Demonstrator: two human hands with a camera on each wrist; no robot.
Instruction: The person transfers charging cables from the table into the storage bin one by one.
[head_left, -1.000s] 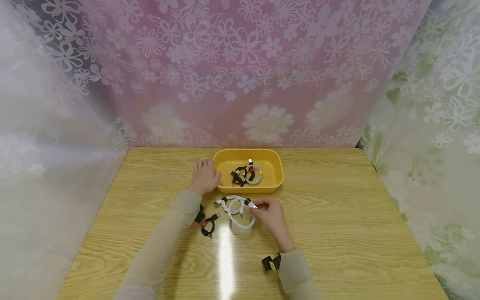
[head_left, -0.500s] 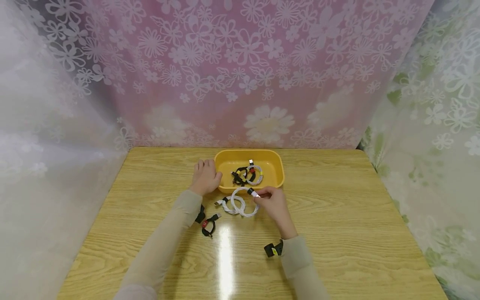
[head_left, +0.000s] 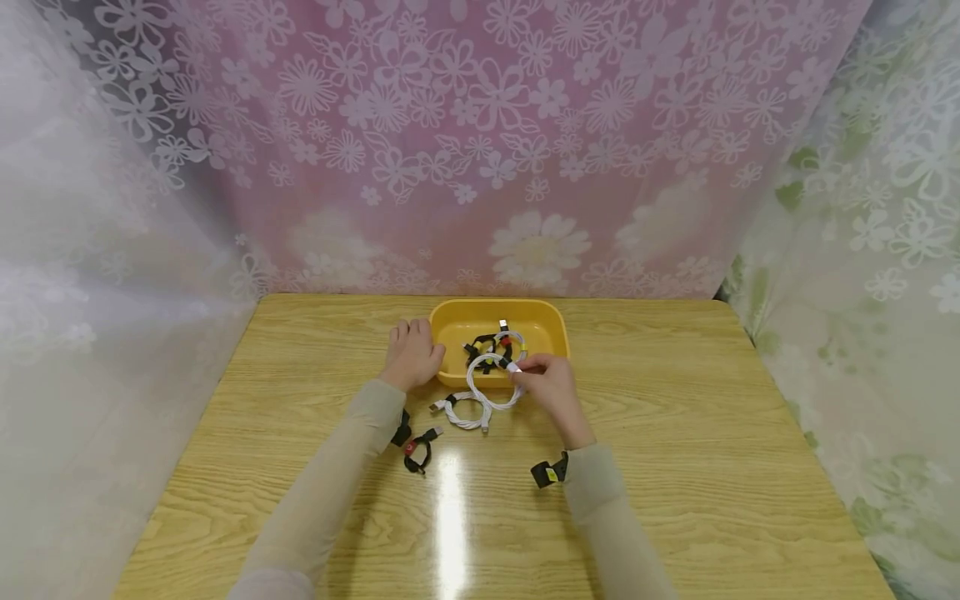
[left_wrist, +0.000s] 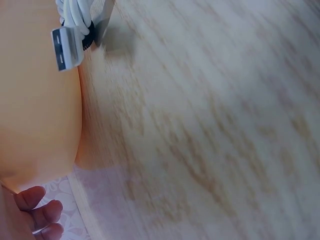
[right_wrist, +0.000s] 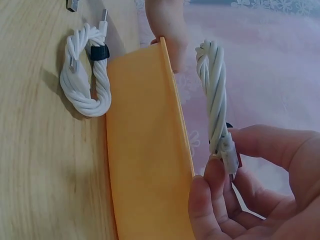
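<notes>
My right hand (head_left: 551, 387) pinches a coiled white charging cable (right_wrist: 216, 95) by its plug end, between thumb and fingers. In the head view this coil overlaps the front rim of a yellow plastic box (head_left: 555, 371); it hangs above the rim in the right wrist view. At the box's left end, my left hand (head_left: 410, 354) holds the rim, thumb at the edge and fingers down the outside. A second coiled white cable (head_left: 459, 423), wrapped with a black strap, lies on the table before the box. Inside the box are black cables (head_left: 477, 353) and a thin whitish coil (head_left: 522, 340).
A short black cable with a red tie (head_left: 417, 455) lies on the wooden table (head_left: 705, 450) beside my left forearm. Black wrist camera mounts (head_left: 550, 472) sit at both wrists. A pink floral curtain (head_left: 450, 167) hangs behind the table.
My right hand has lifted the white cable off the table, away from the other white coil, and carried it forward to the box's front rim. The left hand stays at the box.
</notes>
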